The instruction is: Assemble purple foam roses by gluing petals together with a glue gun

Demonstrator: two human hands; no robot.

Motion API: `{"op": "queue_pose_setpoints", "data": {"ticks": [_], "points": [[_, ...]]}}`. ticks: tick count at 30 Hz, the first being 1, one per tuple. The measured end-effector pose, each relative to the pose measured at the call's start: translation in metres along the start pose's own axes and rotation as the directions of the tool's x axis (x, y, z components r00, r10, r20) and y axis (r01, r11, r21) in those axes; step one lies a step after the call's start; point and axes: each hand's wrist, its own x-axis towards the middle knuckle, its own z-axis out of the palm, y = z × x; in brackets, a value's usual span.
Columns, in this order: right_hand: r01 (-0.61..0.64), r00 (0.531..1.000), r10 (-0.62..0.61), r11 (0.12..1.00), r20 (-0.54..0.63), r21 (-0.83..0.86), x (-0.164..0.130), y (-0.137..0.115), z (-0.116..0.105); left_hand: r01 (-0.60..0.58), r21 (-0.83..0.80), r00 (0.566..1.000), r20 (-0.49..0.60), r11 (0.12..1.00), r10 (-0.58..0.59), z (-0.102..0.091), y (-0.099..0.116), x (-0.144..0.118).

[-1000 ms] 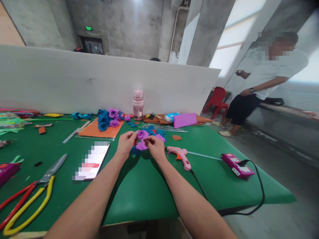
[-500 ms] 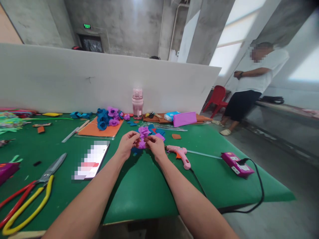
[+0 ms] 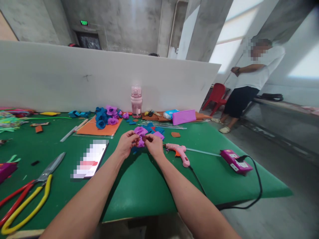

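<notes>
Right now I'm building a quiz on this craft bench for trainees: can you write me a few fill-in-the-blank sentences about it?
1. Both the left hand and the right hand pinch a ____ paper flower.
2. The pink glue gun lies on the ____ table cover.
3. The scissors lie on the person's ____ side.
4. The pink bottle stands ____.

Missing words: purple; green; left; upright

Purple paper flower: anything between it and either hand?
Nothing visible. The left hand and right hand both pinch the purple paper flower directly, above the green table mat. The pink glue gun lies off to the right, apart.
</notes>
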Motion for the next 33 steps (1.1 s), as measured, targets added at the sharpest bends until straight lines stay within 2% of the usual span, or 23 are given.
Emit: {"op": "queue_pose_setpoints", "data": {"ticks": [4,7,11,17,21,24,30,33], "points": [[0.06,0.998,-0.063,0.993,-0.022,-0.098,-0.002,-0.003,-0.002,0.031,-0.012,0.999,-0.036,0.999,-0.031,0.001,-0.001,0.001],[0.089,0.995,-0.096,0.983,-0.039,-0.162,-0.002,-0.006,-0.004,0.078,-0.062,0.997,-0.004,0.995,-0.079,0.0,-0.002,0.002],[0.062,0.996,-0.07,0.984,-0.046,-0.165,-0.002,-0.006,-0.005,0.108,-0.05,0.994,0.036,0.993,-0.106,-0.001,-0.002,0.001],[0.09,0.995,-0.098,0.978,-0.031,-0.186,-0.002,-0.004,-0.003,0.115,-0.009,0.993,0.029,0.993,-0.115,0.001,-0.001,0.0],[0.119,0.991,-0.128,0.97,-0.03,-0.212,-0.003,-0.005,-0.004,0.128,-0.074,0.991,0.047,0.989,-0.125,-0.001,-0.002,0.001],[0.104,0.993,-0.113,0.978,-0.041,-0.18,-0.003,-0.007,-0.005,0.081,-0.107,0.997,0.029,0.991,-0.078,-0.002,0.0,0.002],[0.104,0.993,-0.107,0.992,-0.041,-0.067,-0.001,-0.006,-0.009,-0.107,-0.015,0.984,-0.144,0.994,0.104,-0.004,0.006,0.002],[0.134,0.99,-0.136,0.99,-0.043,-0.046,0.0,-0.004,-0.009,-0.155,-0.034,0.979,-0.142,0.987,0.149,-0.002,0.01,0.0]]}}
